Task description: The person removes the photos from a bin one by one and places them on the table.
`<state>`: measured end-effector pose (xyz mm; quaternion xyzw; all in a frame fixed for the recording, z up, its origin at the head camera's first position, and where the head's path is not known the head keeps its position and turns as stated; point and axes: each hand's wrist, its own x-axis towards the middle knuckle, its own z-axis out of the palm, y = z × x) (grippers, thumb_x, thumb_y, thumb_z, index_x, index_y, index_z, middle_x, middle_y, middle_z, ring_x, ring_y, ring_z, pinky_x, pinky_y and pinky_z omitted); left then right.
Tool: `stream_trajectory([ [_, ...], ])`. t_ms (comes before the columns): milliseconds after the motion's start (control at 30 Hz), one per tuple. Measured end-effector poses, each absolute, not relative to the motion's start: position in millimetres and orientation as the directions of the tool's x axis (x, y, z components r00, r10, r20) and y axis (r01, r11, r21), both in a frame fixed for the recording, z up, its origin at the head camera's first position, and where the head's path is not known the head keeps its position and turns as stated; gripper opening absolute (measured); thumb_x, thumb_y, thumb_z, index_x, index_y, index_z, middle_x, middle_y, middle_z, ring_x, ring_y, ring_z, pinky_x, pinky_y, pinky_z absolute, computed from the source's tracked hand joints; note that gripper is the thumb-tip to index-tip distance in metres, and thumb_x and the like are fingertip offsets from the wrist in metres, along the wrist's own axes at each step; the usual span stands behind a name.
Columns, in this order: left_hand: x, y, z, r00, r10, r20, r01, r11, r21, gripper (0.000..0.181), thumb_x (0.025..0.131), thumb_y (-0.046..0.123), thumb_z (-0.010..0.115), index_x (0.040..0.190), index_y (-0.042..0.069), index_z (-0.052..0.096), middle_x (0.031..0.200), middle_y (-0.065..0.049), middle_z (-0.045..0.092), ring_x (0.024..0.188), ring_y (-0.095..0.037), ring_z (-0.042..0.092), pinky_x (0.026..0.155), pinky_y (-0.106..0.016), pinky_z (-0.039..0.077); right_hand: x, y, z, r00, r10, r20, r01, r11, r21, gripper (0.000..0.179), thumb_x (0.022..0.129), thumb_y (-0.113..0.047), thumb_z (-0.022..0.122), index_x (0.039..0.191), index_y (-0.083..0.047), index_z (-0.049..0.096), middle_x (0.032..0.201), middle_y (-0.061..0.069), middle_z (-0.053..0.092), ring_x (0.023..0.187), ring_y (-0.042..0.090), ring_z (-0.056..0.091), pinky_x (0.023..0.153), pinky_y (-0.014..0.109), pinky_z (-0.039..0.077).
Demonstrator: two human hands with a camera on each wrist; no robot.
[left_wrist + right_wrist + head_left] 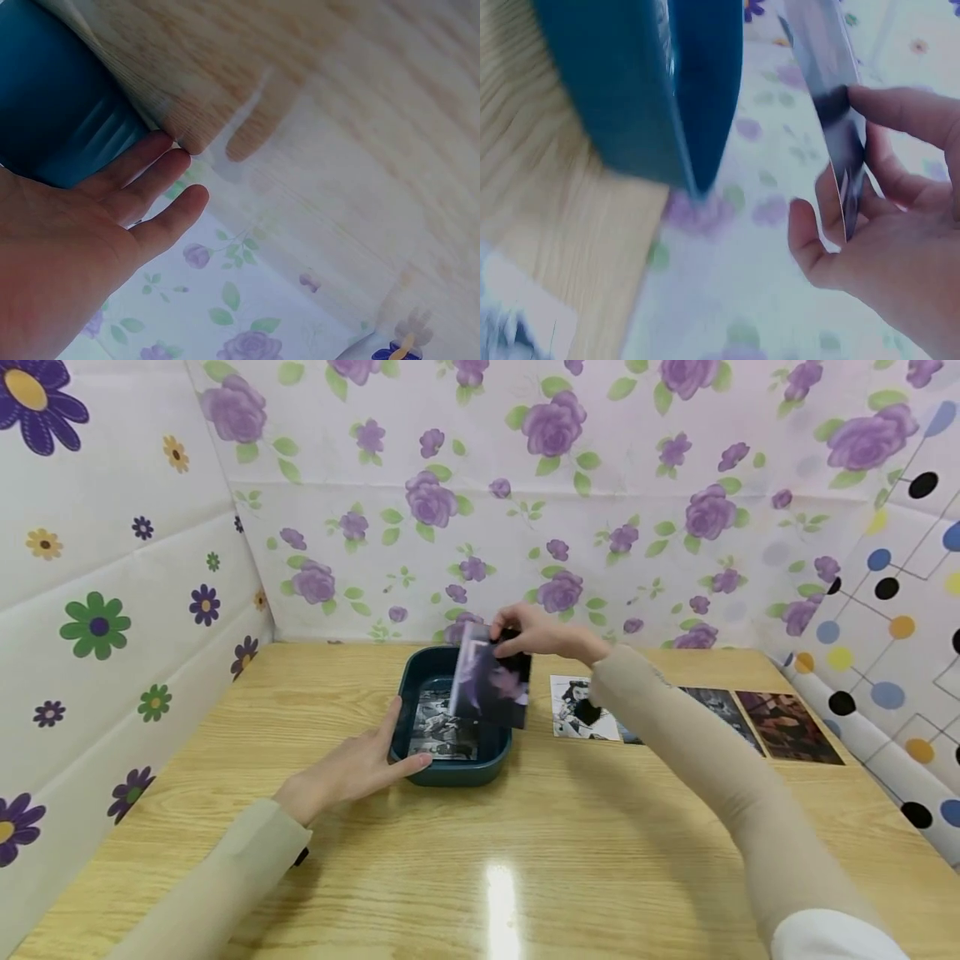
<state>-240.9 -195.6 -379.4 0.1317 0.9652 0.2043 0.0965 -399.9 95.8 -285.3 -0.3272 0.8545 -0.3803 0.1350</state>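
A dark teal bin (459, 775) stands on the table, with a black-and-white photo print (442, 727) lying flat inside it. My left hand (341, 774) rests against the bin's left side, thumb at the front rim. In the left wrist view, straight fingers of the left hand (105, 225) lie along the teal wall (60, 97). Above the bin's right half, my right hand (534, 632) pinches a purplish photo print (487, 689) by its upper edge, tilted. The right wrist view shows this print (826, 82) between thumb and fingers, apart from the bin (615, 90).
Right of the bin, several prints lie in a row: a white one (572, 693), a greyish one (723, 710) and a dark reddish one (791, 727). The right forearm partly covers the row. Flower-patterned sheets (360, 493) hang behind and at the left; a dotted one (900, 677) at the right.
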Motion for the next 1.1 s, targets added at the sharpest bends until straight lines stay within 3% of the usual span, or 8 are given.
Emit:
stream_trajectory([
  [233, -240, -197, -380, -0.949, 0.286, -0.137, 0.209, 0.89, 0.406, 0.107, 0.084, 0.081, 0.039, 0.154, 0.023, -0.018, 0.148, -0.027, 0.04, 0.108, -0.035, 0.064, 0.098, -0.053, 0.045, -372, 173, -300, -0.687, -0.721, -0.092, -0.458, 0.527, -0.716, 0.012, 0.089, -0.005, 0.065, 0.097, 0.0, 0.057, 0.093, 0.009, 0.06, 0.082, 0.019, 0.057, 0.077, 0.032, 0.051],
  [467, -240, -198, -378, -0.948, 0.289, -0.135, 0.213, 0.889, 0.406, 0.107, 0.084, 0.08, 0.039, 0.154, 0.022, -0.018, 0.148, -0.028, 0.04, 0.105, -0.034, 0.065, 0.098, -0.054, 0.045, -339, 220, -341, -0.656, -0.735, -0.171, -0.47, 0.576, -0.669, 0.012, 0.091, -0.009, 0.065, 0.097, -0.002, 0.059, 0.085, 0.007, 0.055, 0.072, 0.017, 0.047, 0.067, 0.029, 0.042],
  [567, -241, -198, -379, -0.948, 0.289, -0.131, 0.214, 0.887, 0.409, 0.107, 0.084, 0.08, 0.039, 0.154, 0.022, -0.018, 0.149, -0.028, 0.038, 0.107, -0.035, 0.064, 0.098, -0.054, 0.045, -329, 227, -357, -0.666, -0.732, -0.143, -0.513, 0.588, -0.625, 0.009, 0.089, -0.009, 0.067, 0.095, -0.005, 0.061, 0.085, 0.006, 0.055, 0.072, 0.015, 0.043, 0.068, 0.03, 0.038],
  [800, -243, -197, -381, -0.948, 0.29, -0.13, 0.215, 0.887, 0.408, 0.107, 0.084, 0.08, 0.039, 0.153, 0.023, -0.019, 0.14, -0.026, 0.049, 0.086, -0.021, 0.067, 0.089, -0.049, 0.05, -316, 227, -381, -0.685, -0.728, -0.013, -0.642, 0.612, -0.462, 0.016, 0.081, -0.007, 0.075, 0.089, -0.012, 0.061, 0.092, 0.003, 0.057, 0.083, 0.018, 0.045, 0.076, 0.032, 0.038],
  [1000, -242, -195, -382, -0.948, 0.29, -0.129, 0.216, 0.888, 0.406, 0.107, 0.084, 0.08, 0.039, 0.154, 0.023, -0.019, 0.143, -0.027, 0.046, 0.093, -0.025, 0.067, 0.092, -0.051, 0.049, -311, 226, -388, -0.689, -0.724, 0.042, -0.681, 0.627, -0.378, 0.019, 0.076, -0.007, 0.078, 0.086, -0.012, 0.063, 0.085, 0.003, 0.055, 0.077, 0.016, 0.044, 0.071, 0.03, 0.037],
  [1100, -243, -193, -381, -0.948, 0.29, -0.129, 0.216, 0.888, 0.407, 0.107, 0.084, 0.08, 0.039, 0.153, 0.023, -0.019, 0.141, -0.026, 0.049, 0.088, -0.022, 0.067, 0.09, -0.05, 0.05, -310, 226, -389, -0.686, -0.725, 0.064, -0.697, 0.629, -0.344, 0.02, 0.075, -0.011, 0.08, 0.087, -0.013, 0.064, 0.085, 0.003, 0.056, 0.078, 0.015, 0.045, 0.072, 0.03, 0.039],
])
